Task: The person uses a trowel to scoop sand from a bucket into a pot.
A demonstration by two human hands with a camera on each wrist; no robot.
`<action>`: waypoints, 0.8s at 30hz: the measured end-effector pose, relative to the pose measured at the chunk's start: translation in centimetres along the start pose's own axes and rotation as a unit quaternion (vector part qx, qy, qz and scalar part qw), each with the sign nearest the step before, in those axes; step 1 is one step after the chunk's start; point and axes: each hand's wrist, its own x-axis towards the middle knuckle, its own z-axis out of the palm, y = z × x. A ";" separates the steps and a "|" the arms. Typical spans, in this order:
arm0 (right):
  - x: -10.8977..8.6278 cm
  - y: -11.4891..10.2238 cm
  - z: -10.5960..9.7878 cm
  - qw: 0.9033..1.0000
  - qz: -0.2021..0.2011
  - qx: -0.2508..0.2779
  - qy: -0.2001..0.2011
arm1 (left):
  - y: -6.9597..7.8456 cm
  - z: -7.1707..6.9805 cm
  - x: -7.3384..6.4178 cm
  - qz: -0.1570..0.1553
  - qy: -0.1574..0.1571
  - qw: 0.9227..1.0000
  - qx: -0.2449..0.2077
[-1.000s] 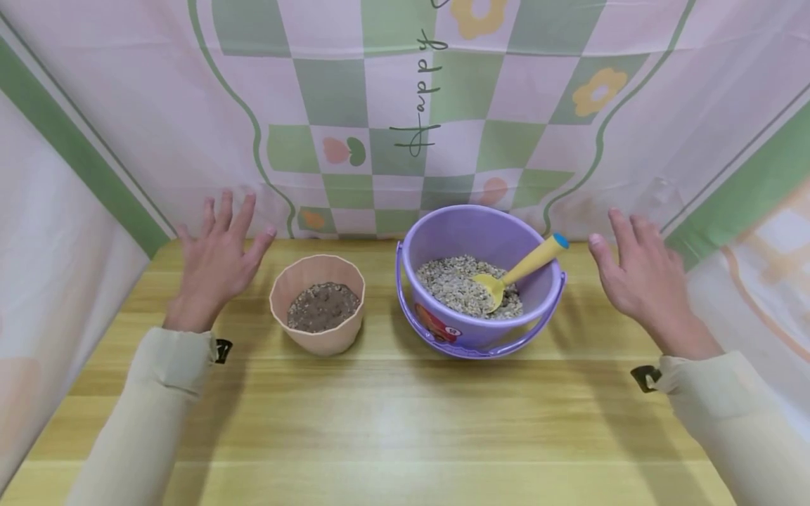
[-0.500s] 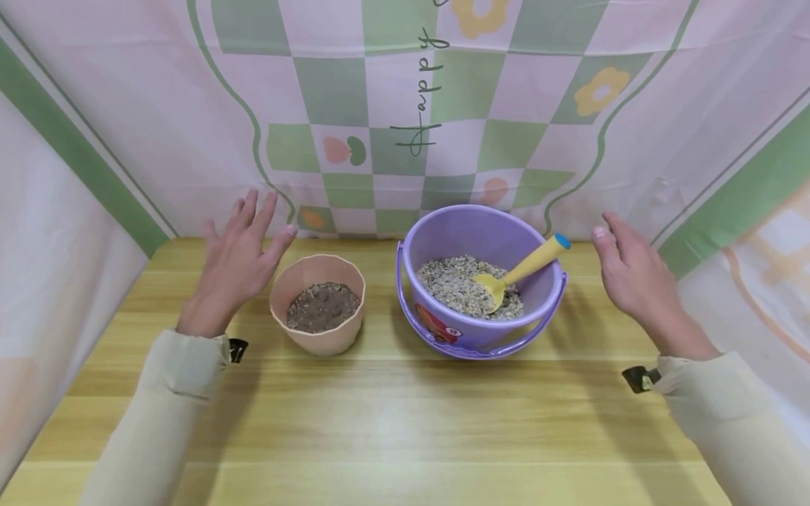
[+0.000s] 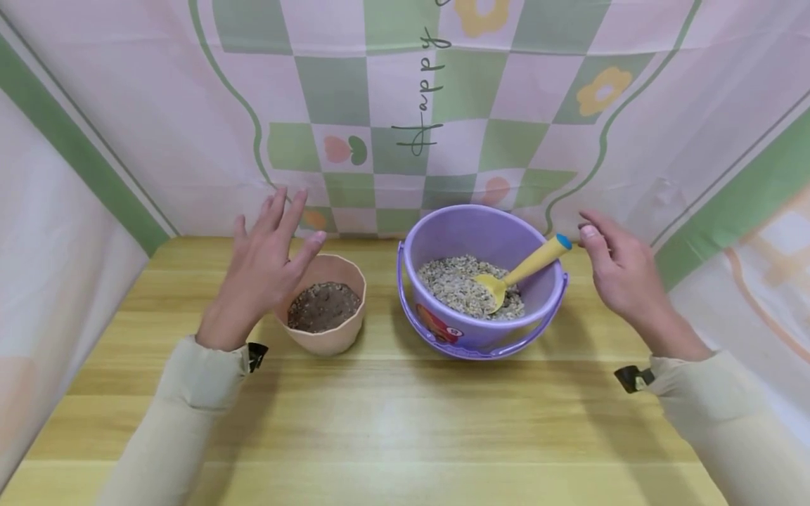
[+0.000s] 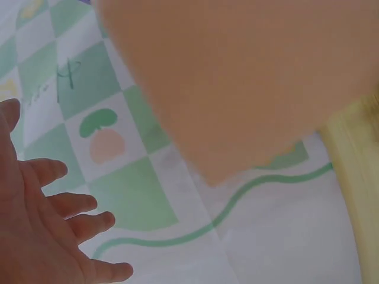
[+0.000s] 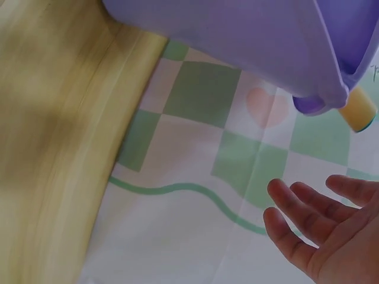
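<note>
Firstly, left hand (image 3: 261, 270) in the head view: spread wide, fingers long and apart, thumb reaching out over the left part of the pot; whether it touches the rim, I cannot tell from here.
Pot (image 3: 324, 343): peach, faceted, upright on the wood-grained table (image 3: 386, 429), left of the bucket and well apart from it; brown soil (image 3: 323, 308) lies inside.
Bucket (image 3: 477, 226): purple, upright, with a red sticker (image 3: 436, 327) on its front; its bail (image 3: 490, 354) hangs down at the near side; pale gravel (image 3: 451, 281) fills the lower part.
Scoop (image 3: 531, 263): yellow with a blue end; its blade rests in the gravel, its handle leans out over the right rim.
Right hand (image 3: 623, 277): half-narrowed, fingers bent, thumb near the scoop's blue end and apart from it.
Backdrop (image 3: 335, 84): checked cloth in green and white, with the word "Happy" running sideways.
Left wrist view: the pot looms large and blurred; the left hand's fingers fan out at the left edge, apart from it.
Right wrist view: the right hand, loosely curved, sits below the bucket's edge and the scoop's tip, clear of both.
</note>
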 end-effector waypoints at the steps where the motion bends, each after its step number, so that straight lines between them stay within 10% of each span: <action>1: 0.0 -0.2 0.1 1.000 -0.002 0.002 0.000 | 0.2 0.1 0.0 0.004 0.001 1.000 0.000; 13: -0.3 -0.9 1.2 0.994 -0.094 0.014 0.055 | 2.6 1.3 -0.5 0.030 -0.005 0.999 -0.018; 24: -0.2 -1.5 1.4 0.995 -0.095 0.014 0.017 | 5.1 2.1 -1.0 0.065 -0.009 0.998 -0.026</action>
